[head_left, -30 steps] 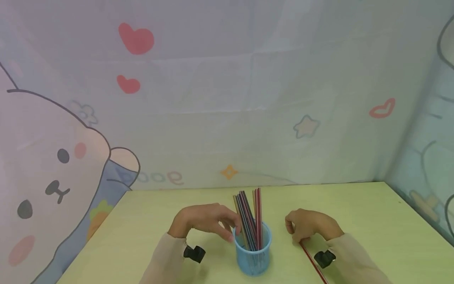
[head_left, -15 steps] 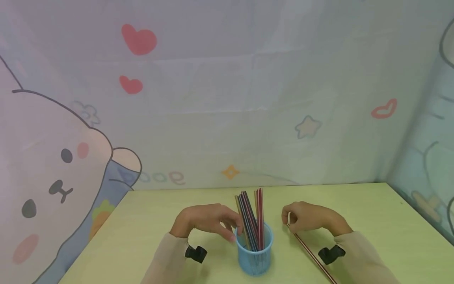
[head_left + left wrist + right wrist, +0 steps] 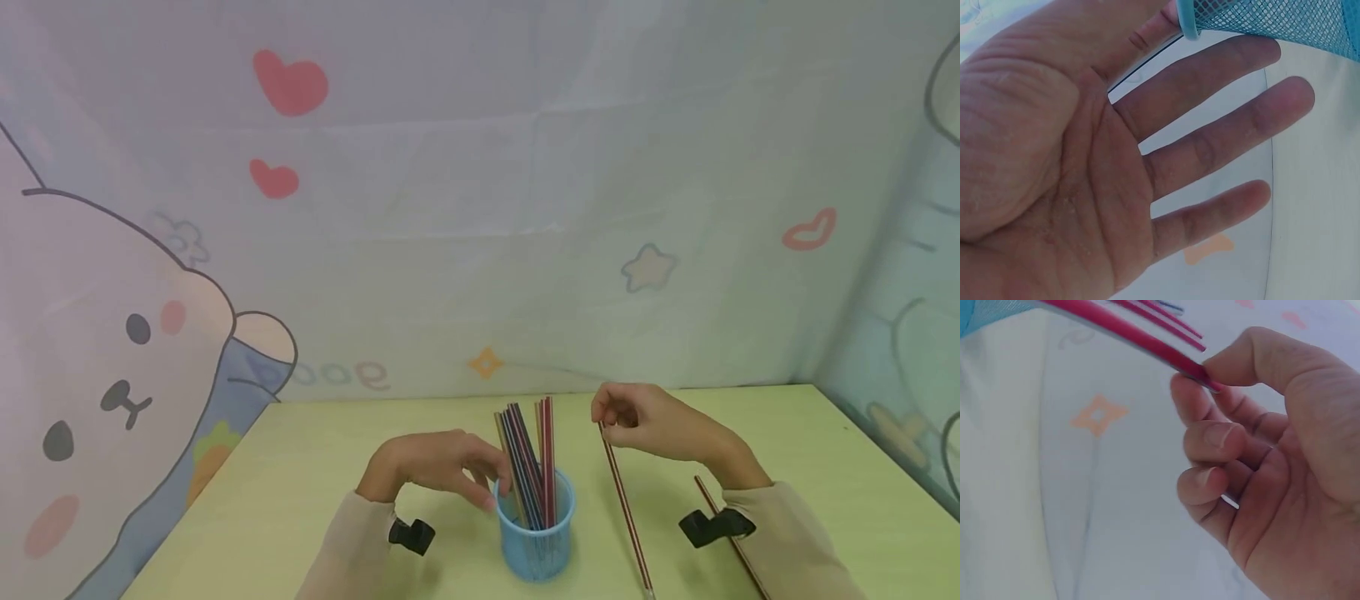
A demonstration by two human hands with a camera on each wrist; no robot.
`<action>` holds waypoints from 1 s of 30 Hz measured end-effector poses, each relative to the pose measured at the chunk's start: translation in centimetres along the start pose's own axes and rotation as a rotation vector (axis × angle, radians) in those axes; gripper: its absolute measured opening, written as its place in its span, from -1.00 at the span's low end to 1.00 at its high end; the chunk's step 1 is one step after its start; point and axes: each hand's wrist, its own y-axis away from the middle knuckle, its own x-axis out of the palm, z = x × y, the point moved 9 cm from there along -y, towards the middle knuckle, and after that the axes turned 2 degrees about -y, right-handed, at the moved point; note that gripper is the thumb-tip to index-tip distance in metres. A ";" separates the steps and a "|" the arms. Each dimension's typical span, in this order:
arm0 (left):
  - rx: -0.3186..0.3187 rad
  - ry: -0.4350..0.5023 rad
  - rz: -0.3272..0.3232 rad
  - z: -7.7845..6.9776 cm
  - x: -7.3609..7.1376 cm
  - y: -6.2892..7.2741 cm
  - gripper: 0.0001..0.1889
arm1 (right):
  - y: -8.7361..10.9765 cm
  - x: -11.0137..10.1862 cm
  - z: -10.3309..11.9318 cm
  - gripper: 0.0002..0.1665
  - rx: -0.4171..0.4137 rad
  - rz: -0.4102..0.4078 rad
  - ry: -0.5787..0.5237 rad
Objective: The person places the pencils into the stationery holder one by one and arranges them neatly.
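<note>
Your right hand [image 3: 652,427] pinches a red straw [image 3: 624,504] by its top end, just right of the blue cup [image 3: 536,533]. Your left hand [image 3: 438,464], fingers spread, touches the cup's rim.

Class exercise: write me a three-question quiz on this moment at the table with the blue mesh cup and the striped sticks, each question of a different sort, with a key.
1. True or false: the right hand pinches the top end of a striped stick.
2. Multiple choice: the left hand touches A) the rim of the blue mesh cup; B) a stick lying on the table; C) nothing.
3. Fill in: a second loose stick lies on the table under the right ______.

Key
1. True
2. A
3. forearm
</note>
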 end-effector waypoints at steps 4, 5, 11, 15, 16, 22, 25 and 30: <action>0.015 -0.003 -0.002 -0.2 -0.1 0.0 -0.81 | 0.2 -1.0 1.8 -0.83 -0.040 -0.096 -0.038; 0.012 0.001 -0.001 -0.2 0.0 0.0 -0.81 | 0.3 -1.2 2.2 -0.84 -0.055 -0.119 -0.046; 0.000 0.001 -0.002 -0.1 0.0 0.0 -0.83 | 0.6 -2.4 3.8 -0.89 -0.141 -0.262 -0.123; -0.005 0.002 -0.001 -0.2 -0.1 0.0 -0.83 | 1.3 -3.6 4.7 -0.87 -0.213 -0.371 -0.208; -0.009 0.002 -0.001 -0.2 -0.1 0.0 -0.83 | 1.4 -3.9 4.7 -0.86 -0.231 -0.398 -0.231; -0.011 0.004 -0.003 -0.3 -0.1 0.0 -0.83 | 1.9 -5.2 4.6 -0.85 -0.287 -0.549 -0.349; -0.009 0.002 -0.004 -0.3 -0.1 0.0 -0.83 | 1.6 -4.8 4.2 -0.87 -0.230 -0.577 -0.263; -0.013 0.004 -0.005 -0.4 0.0 -0.1 -0.83 | 0.6 -2.9 4.2 -0.87 -0.173 -0.497 -0.090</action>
